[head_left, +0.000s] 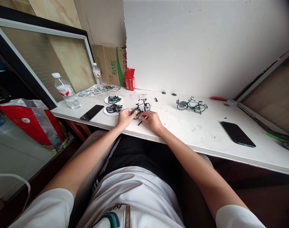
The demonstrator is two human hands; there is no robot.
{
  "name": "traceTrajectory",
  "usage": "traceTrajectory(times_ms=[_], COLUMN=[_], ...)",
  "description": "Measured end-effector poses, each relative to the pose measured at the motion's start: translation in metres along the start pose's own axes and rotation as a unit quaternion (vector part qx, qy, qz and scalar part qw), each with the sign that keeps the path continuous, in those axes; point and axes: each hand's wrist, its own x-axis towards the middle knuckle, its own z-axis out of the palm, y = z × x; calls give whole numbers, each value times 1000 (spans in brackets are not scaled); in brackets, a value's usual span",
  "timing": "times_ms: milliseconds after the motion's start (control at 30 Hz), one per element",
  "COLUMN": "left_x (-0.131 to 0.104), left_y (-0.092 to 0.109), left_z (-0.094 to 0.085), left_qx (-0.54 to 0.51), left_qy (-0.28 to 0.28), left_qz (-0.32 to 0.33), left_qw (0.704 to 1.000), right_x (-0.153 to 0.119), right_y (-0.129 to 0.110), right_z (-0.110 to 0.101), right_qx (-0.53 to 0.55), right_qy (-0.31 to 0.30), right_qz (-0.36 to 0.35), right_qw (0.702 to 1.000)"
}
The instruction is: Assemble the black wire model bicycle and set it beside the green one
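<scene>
A small black model bicycle [141, 106] stands near the front edge of the white table, between both hands. My left hand [125, 117] is closed on its rear wheel side from the left, thumb and fingers pinching. From the right, my right hand [152, 119] pinches at the bicycle's lower part; whether a tiny part sits between its fingertips I cannot make out. A short black strip [140, 123] lies just below the bicycle. Left of my left hand, one white plate [105, 111] bears black bicycle parts [114, 108], and another behind it bears green bicycle parts [114, 99].
A green model bicycle [192, 105] stands to the right. Phones lie on the left [92, 112] and right [238, 134]. Water bottles [67, 93], a carton [111, 65], a small red box [130, 79] and part frames [106, 90] are at the left and back.
</scene>
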Motion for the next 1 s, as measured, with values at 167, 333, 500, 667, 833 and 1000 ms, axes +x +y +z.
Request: traceTrajectory(times_ms=[167,333,500,667,833,1000], left_x=[0,0,1,0,0,0], left_y=[0,-2,-2,1,2,-1], left_z=[0,-1,0,1,1,0], left_qx=[5,15,5,2,1,-8], left_qy=[13,15,10,13,18,6], left_qz=[-3,-3,-8,-11,-21,-14], left_qw=[1000,1000,1000,1000,1000,1000], right_x=[0,0,-1,-1,-1,-1], right_y=[-2,-1,-3,-3,-2,0], right_z=[0,-1,-1,-1,0,0], right_qx=[-7,-8,0,-6,-3,-12], right_qy=[-7,-12,-9,-13,-17,-20], right_qz=[8,2,-17,-15,-22,-21], right_qw=[1000,1000,1000,1000,1000,999])
